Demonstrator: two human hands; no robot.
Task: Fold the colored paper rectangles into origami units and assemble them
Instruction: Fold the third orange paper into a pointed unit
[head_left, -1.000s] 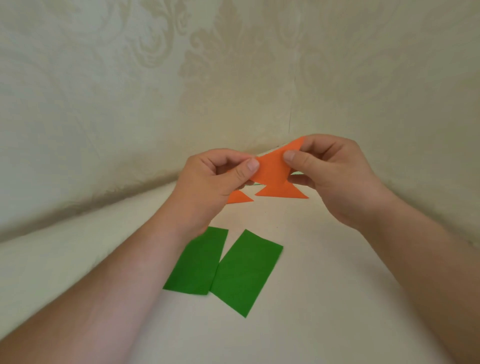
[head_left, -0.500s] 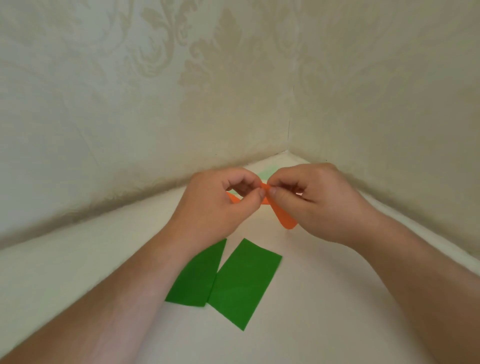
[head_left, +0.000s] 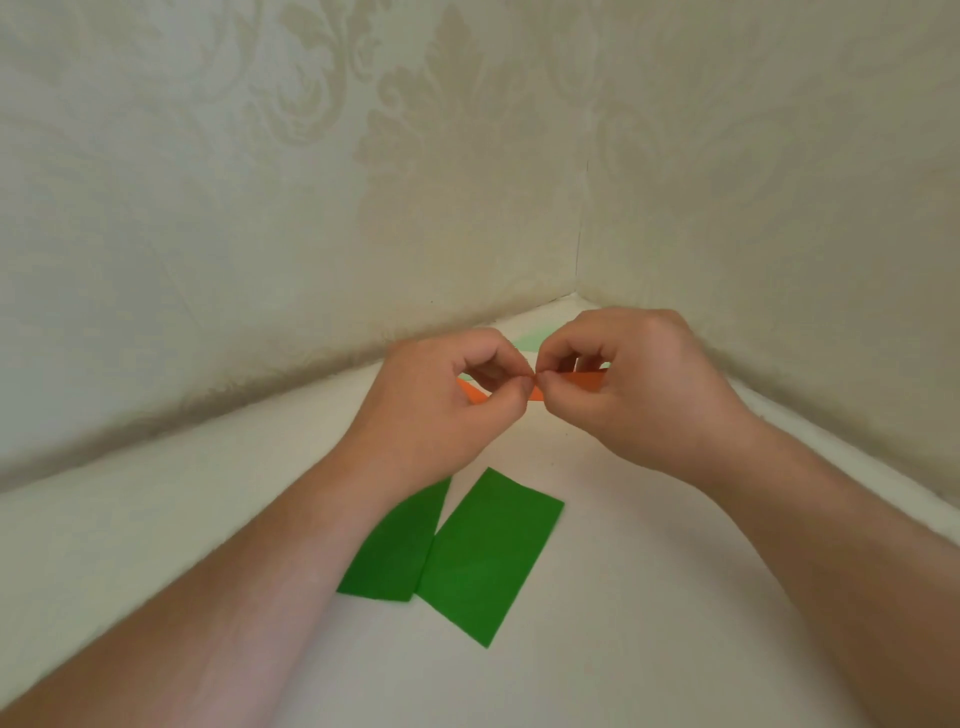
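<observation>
Both hands meet over the far part of the white table (head_left: 649, 597), pinching an orange paper piece (head_left: 584, 381) between thumbs and forefingers. My left hand (head_left: 447, 405) holds its left part, my right hand (head_left: 628, 395) its right part; most of the orange paper is hidden behind the fingers. A second orange piece (head_left: 470, 391) peeks out under my left hand; whether it is held or lying on the table I cannot tell. Two flat green paper rectangles lie side by side nearer to me: one (head_left: 397, 551) partly under my left wrist, the other (head_left: 485, 556) to its right.
Patterned cream walls (head_left: 311, 208) close in the table at the back and right, meeting in a corner just behind the hands. A pale green scrap (head_left: 530, 341) lies in that corner.
The hands came down and together from a raised, spread hold. The orange paper, broad and open a second ago, is now a narrow strip pinched between the fingertips.
</observation>
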